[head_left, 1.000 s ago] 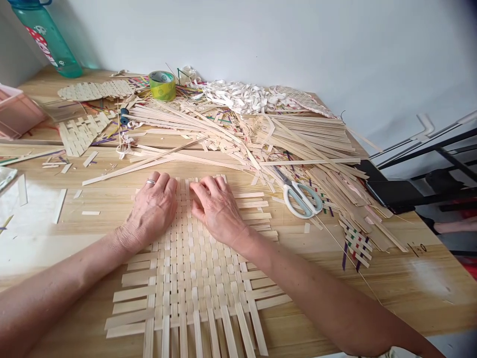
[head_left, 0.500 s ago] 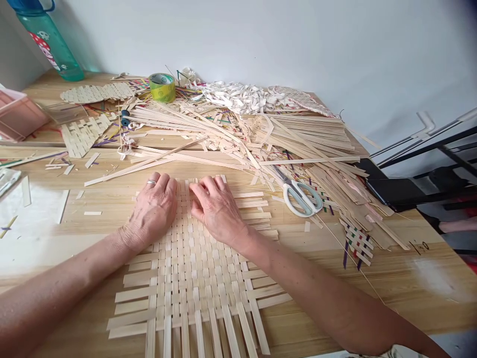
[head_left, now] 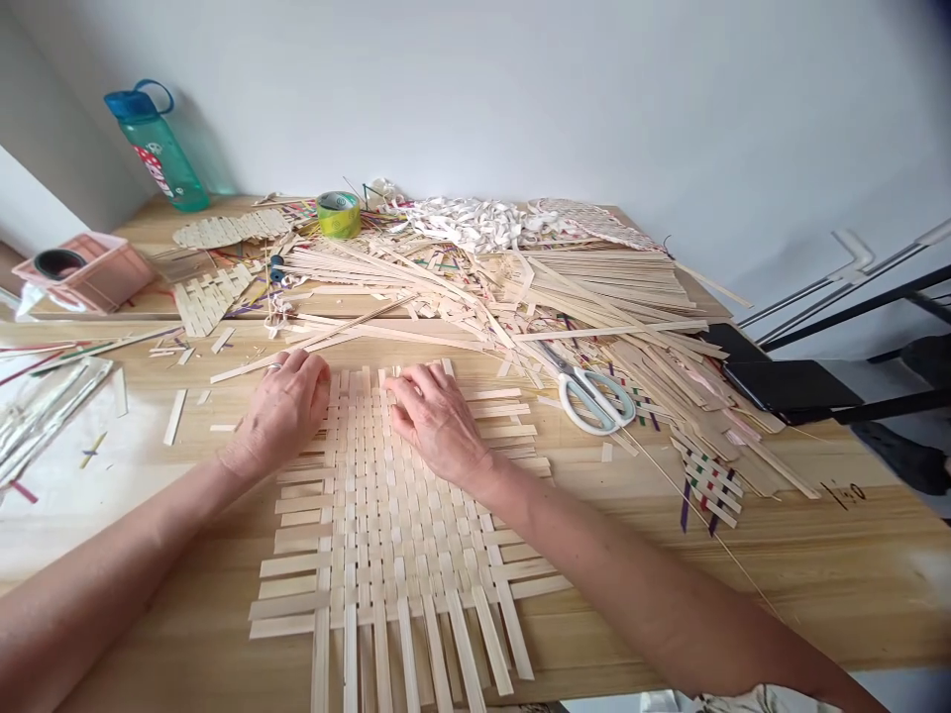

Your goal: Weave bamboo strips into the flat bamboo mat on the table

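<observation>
Pale woven mat (head_left: pixel 405 515) lies left of the scissors (head_left: pixel 603 401), long axis running near to far, some nearest strips (head_left: pixel 408 654) cut off; level with the scissors, left hand (head_left: pixel 286 404) and right hand (head_left: pixel 437 421) curl, fingertips hidden, grip unclear.

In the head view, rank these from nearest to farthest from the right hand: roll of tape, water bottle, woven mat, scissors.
From the right hand:
1. Woven mat: directly beneath it, touched by the fingers.
2. Scissors: off to its right.
3. Roll of tape: farther back, to the left.
4. Water bottle: far back, well to the left.
</observation>
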`<action>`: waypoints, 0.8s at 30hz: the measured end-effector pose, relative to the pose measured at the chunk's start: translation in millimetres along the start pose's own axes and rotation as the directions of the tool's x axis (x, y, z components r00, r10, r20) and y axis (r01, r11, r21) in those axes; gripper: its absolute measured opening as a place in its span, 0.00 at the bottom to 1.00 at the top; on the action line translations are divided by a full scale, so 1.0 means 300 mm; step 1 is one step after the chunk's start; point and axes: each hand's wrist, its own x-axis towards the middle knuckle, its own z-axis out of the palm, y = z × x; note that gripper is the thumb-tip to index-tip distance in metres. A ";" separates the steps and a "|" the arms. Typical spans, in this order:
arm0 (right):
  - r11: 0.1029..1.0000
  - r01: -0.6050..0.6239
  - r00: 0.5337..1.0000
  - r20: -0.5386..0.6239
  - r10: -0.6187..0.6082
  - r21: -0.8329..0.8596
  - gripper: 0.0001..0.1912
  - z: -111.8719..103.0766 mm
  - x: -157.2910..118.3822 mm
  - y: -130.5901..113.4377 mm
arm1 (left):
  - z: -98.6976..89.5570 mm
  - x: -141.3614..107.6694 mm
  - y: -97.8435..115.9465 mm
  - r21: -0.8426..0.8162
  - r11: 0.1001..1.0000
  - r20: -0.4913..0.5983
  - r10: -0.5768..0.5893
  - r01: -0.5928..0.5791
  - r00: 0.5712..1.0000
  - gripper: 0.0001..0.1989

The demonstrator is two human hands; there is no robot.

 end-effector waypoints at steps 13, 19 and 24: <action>0.996 0.081 0.995 0.049 -0.082 0.037 0.20 0.000 -0.008 0.006 | -0.096 0.037 -0.030 -0.331 0.911 0.395 -0.103 0.246 0.913 0.12; 0.995 0.101 0.995 0.008 -0.101 0.020 0.19 -0.006 -0.010 -0.008 | -0.083 0.036 -0.052 -0.433 0.847 0.442 -0.101 0.310 0.891 0.12; 0.987 0.150 0.985 0.094 -0.144 -0.060 0.16 -0.023 -0.004 -0.023 | -0.093 0.040 -0.047 -0.471 0.827 0.438 -0.085 0.309 0.895 0.10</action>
